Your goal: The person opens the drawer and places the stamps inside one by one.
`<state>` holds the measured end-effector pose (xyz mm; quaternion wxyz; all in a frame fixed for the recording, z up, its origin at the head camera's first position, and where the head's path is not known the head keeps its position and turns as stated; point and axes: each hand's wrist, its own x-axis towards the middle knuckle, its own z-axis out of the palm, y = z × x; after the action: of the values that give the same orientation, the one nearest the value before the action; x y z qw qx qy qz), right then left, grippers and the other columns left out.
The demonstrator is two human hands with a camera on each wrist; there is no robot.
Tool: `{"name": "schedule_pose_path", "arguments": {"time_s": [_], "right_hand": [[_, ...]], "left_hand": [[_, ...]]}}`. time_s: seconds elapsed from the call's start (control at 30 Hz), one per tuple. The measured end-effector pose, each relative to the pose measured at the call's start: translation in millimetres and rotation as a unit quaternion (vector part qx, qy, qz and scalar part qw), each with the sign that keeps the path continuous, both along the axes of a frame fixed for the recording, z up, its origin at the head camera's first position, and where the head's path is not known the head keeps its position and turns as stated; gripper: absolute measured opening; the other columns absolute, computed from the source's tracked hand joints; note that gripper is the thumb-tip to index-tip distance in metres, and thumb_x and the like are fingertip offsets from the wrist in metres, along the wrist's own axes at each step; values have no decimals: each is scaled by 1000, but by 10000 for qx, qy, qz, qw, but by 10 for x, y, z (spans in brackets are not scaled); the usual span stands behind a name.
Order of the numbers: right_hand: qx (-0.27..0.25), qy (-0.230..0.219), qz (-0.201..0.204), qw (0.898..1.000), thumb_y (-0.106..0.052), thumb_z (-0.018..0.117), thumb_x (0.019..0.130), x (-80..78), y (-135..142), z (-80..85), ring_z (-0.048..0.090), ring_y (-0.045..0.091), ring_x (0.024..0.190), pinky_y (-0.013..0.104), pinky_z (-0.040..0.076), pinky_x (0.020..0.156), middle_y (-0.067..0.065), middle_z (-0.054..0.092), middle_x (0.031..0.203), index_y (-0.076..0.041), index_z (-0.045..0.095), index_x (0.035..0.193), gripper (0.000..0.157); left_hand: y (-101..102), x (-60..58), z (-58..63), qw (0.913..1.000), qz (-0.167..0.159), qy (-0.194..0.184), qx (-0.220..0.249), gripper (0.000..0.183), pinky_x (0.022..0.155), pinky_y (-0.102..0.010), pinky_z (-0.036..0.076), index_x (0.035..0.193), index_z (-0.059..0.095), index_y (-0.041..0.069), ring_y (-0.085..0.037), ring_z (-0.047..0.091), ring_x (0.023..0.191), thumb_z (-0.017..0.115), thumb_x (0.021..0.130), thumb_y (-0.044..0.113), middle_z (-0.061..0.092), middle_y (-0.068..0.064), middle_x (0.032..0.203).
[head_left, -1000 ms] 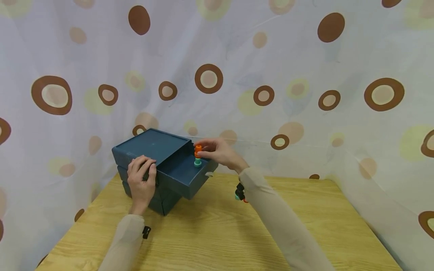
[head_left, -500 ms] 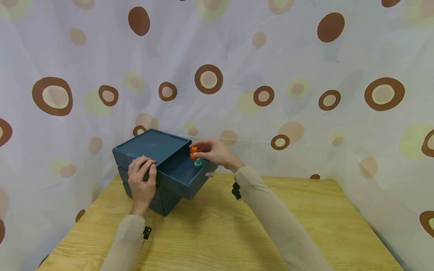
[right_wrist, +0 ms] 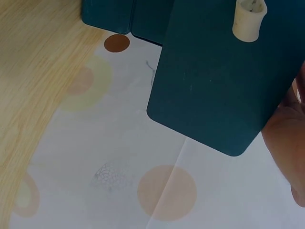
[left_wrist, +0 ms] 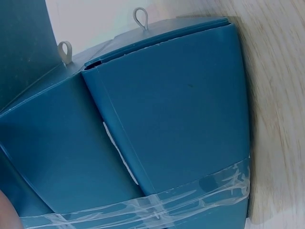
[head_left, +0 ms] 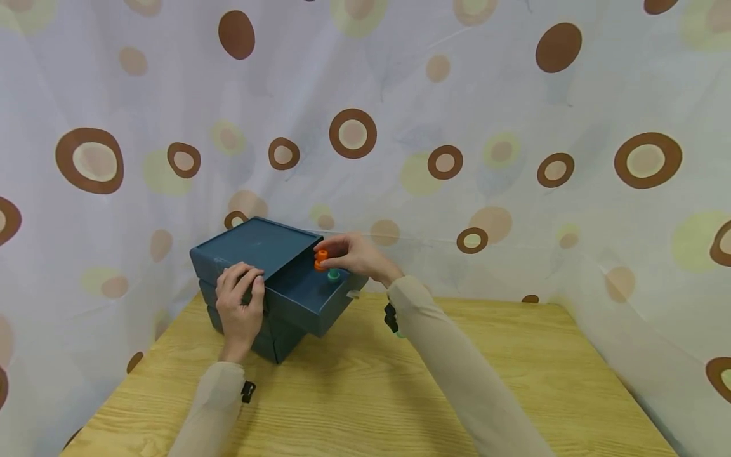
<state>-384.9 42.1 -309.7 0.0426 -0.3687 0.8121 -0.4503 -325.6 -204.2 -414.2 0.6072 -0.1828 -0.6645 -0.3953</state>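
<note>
A dark blue chest of stacked drawers [head_left: 257, 244] stands at the left of the table, its top drawer [head_left: 302, 292] pulled out. Over that drawer my right hand [head_left: 365, 257] pinches a small orange knobbed piece [head_left: 321, 259] between thumb and fingers. Just right of it, a small green piece with a wide round base [head_left: 334, 277] stands upright on the drawer floor. My left hand [head_left: 238, 308] rests at the chest's near top edge, fingertips on the top. In the right wrist view, my right hand [right_wrist: 283, 143] shows beside the drawer front [right_wrist: 205, 105]; the orange piece is hidden there.
A pale pull loop [right_wrist: 249, 21] sticks out from the drawer front. Clear tape [left_wrist: 200, 195] runs across the chest's side. Behind the right wrist, a green object [head_left: 401, 335] peeks out on the wooden table [head_left: 342, 406]. A spotted curtain [head_left: 394, 95] hangs behind.
My right hand has carried the orange piece left and slightly down, from above the green piece to beside it, deeper over the drawer. The left hand has stayed in place.
</note>
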Motion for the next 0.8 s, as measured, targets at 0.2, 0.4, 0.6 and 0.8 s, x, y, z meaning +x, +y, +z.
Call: {"name": "schedule_pose_path", "arguments": {"time_s": [0.2, 0.4, 0.6, 0.8], "right_hand": [[382, 218, -8, 9990, -12, 70, 89, -20, -40, 15, 68, 16, 99, 28, 56, 86, 7, 72, 113, -8, 69, 121, 32], [678, 357, 93, 9970, -11, 71, 88, -22, -111, -3, 70, 14, 96, 25, 56, 85, 8, 74, 109, -4, 70, 118, 31], [1040, 402, -35, 9938, -10, 72, 88, 1, -162, -43, 70, 15, 98, 24, 56, 86, 8, 73, 109, -2, 68, 121, 34], [1372, 497, -162, 9892, -10, 73, 87, 26, -180, -45, 69, 16, 98, 25, 56, 85, 8, 73, 109, -3, 70, 117, 31]], "left_hand": [[2, -6, 16, 10000, -21, 8, 20, 22, 111, -58, 29, 98, 76, 4, -38, 55, 114, 59, 94, 18, 68, -19, 106], [5, 7, 17, 10000, -73, 22, 40, 19, 111, -60, 29, 97, 77, 5, -38, 55, 115, 61, 91, 14, 68, -19, 106], [8, 18, 4, 9999, -112, 8, 67, 17, 111, -60, 29, 98, 77, 5, -38, 55, 115, 62, 90, 10, 68, -18, 106], [15, 25, -3, 9999, -56, -102, 60, 18, 113, -58, 28, 98, 77, 5, -37, 55, 117, 61, 91, 12, 68, -18, 107]]}}
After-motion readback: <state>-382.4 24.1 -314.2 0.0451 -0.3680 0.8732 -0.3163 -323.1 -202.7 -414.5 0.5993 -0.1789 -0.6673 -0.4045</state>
